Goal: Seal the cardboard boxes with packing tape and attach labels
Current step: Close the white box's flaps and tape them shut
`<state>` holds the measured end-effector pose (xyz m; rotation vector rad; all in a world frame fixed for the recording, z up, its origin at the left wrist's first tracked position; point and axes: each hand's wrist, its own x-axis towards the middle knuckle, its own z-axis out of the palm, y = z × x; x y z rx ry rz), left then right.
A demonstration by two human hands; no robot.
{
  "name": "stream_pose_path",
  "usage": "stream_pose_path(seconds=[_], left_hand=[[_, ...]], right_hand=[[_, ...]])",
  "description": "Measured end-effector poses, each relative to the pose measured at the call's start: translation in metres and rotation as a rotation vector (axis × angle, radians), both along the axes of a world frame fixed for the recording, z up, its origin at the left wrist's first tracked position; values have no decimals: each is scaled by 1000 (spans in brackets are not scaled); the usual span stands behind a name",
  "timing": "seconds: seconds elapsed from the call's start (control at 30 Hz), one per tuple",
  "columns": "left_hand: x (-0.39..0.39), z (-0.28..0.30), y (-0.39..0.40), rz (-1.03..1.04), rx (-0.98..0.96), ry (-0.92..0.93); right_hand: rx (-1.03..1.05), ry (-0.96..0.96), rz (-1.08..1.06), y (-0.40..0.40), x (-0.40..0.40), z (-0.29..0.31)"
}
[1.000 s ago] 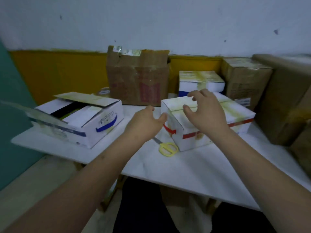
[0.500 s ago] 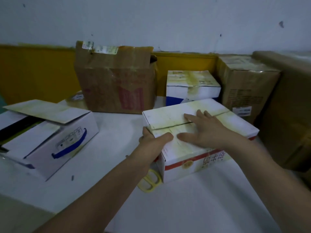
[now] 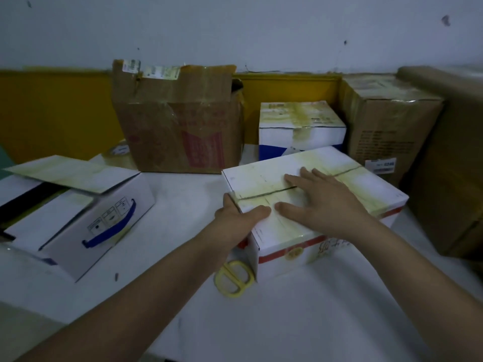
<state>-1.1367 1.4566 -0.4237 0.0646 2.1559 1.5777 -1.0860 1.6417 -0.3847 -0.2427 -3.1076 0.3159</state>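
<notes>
A white box with a red band (image 3: 311, 202) sits on the white worktop (image 3: 300, 317), flaps folded shut with the seam running across its top. The right hand (image 3: 320, 205) lies flat over that seam, grip spread. The left hand (image 3: 239, 220) wraps the near-left corner, thumb on top. Yellow-handled scissors (image 3: 232, 279) touch the box's near-left edge. An open white box with a blue handle print (image 3: 75, 218) stands well apart to the left, with bare worktop between and toward the near edge.
</notes>
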Motion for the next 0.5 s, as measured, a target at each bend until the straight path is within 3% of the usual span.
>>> stream_pose_path(seconds=[0.07, 0.13, 0.2, 0.27, 0.37, 0.5], left_hand=[[10, 15, -13, -18, -68, 70], [14, 27, -35, 86, -72, 277], [25, 38, -72, 214, -64, 526], [40, 39, -117, 322, -64, 668], [74, 30, -184, 550, -94, 648], [109, -5, -247, 911, -53, 418]], right_hand=[[-125, 140, -43, -11, 8, 2], [-320, 395, -80, -37, 16, 0], [-321, 673, 55, -84, 24, -2], [-296, 769, 302, -136, 29, -6], [-444, 668, 580, -200, 26, -28], [-856, 243, 486, -251, 13, -55]])
